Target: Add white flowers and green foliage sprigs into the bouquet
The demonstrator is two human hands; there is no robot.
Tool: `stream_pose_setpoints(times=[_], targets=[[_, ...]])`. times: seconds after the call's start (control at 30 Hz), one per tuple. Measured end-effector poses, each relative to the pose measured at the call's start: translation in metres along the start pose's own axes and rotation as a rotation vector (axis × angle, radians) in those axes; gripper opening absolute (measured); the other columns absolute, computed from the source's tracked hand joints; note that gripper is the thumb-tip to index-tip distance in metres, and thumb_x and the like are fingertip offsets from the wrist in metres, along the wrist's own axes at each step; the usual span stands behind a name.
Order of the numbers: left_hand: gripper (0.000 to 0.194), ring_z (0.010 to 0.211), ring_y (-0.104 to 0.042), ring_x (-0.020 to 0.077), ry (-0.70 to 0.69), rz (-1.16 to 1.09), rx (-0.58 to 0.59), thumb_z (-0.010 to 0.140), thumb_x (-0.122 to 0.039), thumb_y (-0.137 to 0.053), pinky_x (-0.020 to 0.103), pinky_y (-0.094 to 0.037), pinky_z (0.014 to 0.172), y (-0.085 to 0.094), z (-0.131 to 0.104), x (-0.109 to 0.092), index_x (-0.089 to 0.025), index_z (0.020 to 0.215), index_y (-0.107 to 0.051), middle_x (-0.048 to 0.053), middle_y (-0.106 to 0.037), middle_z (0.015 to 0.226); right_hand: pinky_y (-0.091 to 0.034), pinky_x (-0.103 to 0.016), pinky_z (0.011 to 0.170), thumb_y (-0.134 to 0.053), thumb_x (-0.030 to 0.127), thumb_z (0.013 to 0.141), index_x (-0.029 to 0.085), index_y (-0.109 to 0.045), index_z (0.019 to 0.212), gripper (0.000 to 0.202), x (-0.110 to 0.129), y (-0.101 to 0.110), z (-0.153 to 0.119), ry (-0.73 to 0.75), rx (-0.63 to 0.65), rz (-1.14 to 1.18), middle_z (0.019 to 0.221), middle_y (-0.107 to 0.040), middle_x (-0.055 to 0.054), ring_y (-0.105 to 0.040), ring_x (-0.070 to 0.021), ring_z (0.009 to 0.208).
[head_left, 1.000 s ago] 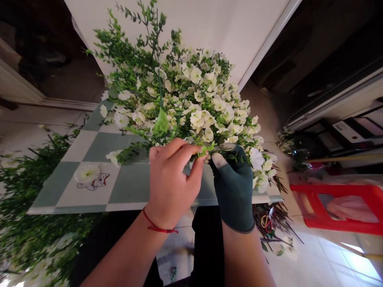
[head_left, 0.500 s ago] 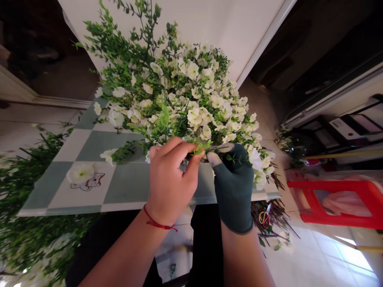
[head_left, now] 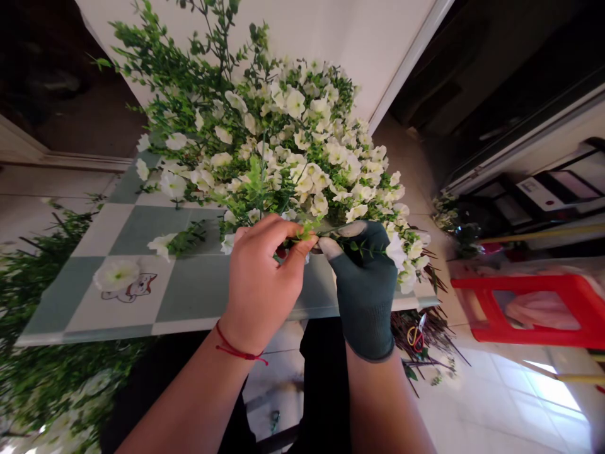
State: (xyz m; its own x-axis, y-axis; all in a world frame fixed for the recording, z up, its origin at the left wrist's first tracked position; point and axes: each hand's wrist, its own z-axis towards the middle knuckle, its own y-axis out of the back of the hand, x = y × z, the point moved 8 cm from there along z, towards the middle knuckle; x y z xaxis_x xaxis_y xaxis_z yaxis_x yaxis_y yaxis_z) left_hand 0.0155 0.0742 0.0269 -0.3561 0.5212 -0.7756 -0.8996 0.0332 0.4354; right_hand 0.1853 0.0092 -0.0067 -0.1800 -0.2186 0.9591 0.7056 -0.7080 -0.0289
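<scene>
Bare, with a red string at the wrist, my left hand (head_left: 267,274) pinches a small green leafy sprig (head_left: 308,228) between thumb and fingertips. My right hand (head_left: 366,277) wears a dark green glove with pale fingertips; its thumb and fingers are closed on the sprig's thin stem, close to my left fingertips. Just behind both hands spreads a large heap of white artificial flowers (head_left: 309,180) with green leaves. A loose white bloom (head_left: 116,275) lies on the checked tabletop (head_left: 189,295) to the left, and another white flower with leaves (head_left: 163,244) rests near it.
More greenery (head_left: 42,302) stands at the left beside the table. Scissors (head_left: 416,334) lie on a bundle of brown stems (head_left: 437,340) below the table's right edge. A red plastic stool (head_left: 482,309) is at the right. A white panel (head_left: 326,31) rises behind the flowers.
The whole view has shifted slightly, so the table and flowers appear a little further left. Both hands keep their pinch on the sprig, with hardly any change in pose.
</scene>
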Motion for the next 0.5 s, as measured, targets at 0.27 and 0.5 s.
stream_pose_setpoints(times=[0.27,0.5], targets=[[0.009,0.094,-0.074,0.017,0.012,-0.092,0.035,0.107,-0.023,-0.072,0.037,-0.048,0.09,0.001,-0.0021,-0.0085,-0.027,0.1,-0.077,-0.005,-0.077,0.1,-0.061,-0.032,0.087,-0.091,0.029,0.08,0.024,-0.07,0.097,0.027,0.0085,0.0019,0.0008,0.02,-0.013,0.075,0.091,-0.077,0.005,-0.072,-0.0147,0.086],[0.016,0.083,-0.067,0.0177,-0.001,-0.065,0.057,0.107,-0.018,-0.068,0.04,-0.045,0.085,-0.0022,-0.0015,-0.01,-0.025,0.093,-0.07,-0.003,-0.073,0.094,-0.06,-0.033,0.089,-0.092,0.03,0.082,0.025,-0.07,0.099,0.028,0.0069,0.0046,-0.003,0.038,-0.031,-0.033,0.094,-0.075,0.004,-0.071,-0.0158,0.088]])
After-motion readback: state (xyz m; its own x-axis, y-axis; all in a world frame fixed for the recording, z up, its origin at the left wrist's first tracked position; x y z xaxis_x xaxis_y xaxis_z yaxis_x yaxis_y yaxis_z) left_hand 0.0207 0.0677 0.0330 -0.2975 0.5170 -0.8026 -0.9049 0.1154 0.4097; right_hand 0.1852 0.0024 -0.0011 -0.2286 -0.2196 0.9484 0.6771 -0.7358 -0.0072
